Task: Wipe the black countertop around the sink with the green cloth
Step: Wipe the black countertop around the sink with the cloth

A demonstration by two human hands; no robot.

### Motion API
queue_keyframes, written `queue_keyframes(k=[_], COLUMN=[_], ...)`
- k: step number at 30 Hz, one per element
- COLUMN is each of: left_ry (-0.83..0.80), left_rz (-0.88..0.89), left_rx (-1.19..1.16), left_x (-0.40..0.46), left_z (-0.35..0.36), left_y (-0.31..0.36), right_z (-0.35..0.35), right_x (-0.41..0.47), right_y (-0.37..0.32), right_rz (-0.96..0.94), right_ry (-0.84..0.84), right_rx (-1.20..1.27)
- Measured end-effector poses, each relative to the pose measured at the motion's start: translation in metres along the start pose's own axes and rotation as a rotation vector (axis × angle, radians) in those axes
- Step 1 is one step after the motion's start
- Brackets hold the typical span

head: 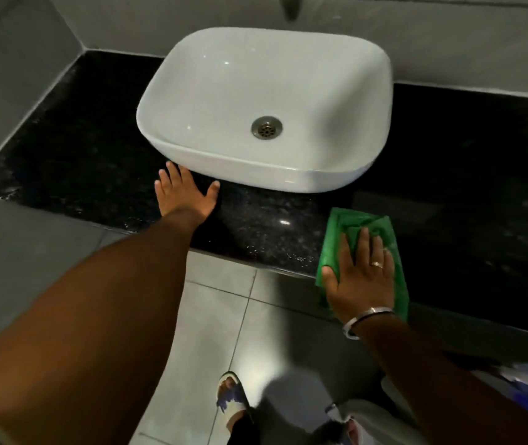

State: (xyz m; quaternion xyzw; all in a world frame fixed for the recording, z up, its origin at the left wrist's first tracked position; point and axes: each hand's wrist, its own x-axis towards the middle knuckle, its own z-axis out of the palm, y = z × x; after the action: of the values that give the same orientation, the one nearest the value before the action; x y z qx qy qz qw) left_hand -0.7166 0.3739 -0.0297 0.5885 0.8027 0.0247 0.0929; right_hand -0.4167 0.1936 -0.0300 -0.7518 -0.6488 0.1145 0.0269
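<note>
While the head view is looking down, the right hand (360,277) is lying flat with fingers spread, pressing the crumpled green cloth (363,252) onto the front edge of the speckled black stone surface (95,162), just right of the white oval ceramic sink (320,91). The left hand (185,195) is resting open and empty, fingertips by the sink's base. Unwiped surface is stretching away leftward and rightward; the cloth's long axis is running front-to-back under the nearer right hand.

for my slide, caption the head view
Right hand presses green cloth on black countertop beside white sink.
</note>
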Motion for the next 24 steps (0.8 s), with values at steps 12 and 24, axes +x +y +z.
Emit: queue_keyframes(k=[12, 24], left_ry=[0.075, 0.061], left_rz=[0.058, 0.059], left_rx=[-0.030, -0.024], left_x=[0.013, 0.013], left_z=[0.015, 0.012], left_y=[-0.016, -0.015], right_z=[-0.011, 0.026], right_x=[-0.008, 0.004], right_y=[0.016, -0.110], right_rz=[0.257, -0.332], right_ry=[0.040, -0.022], right_rx=[-0.052, -0.073])
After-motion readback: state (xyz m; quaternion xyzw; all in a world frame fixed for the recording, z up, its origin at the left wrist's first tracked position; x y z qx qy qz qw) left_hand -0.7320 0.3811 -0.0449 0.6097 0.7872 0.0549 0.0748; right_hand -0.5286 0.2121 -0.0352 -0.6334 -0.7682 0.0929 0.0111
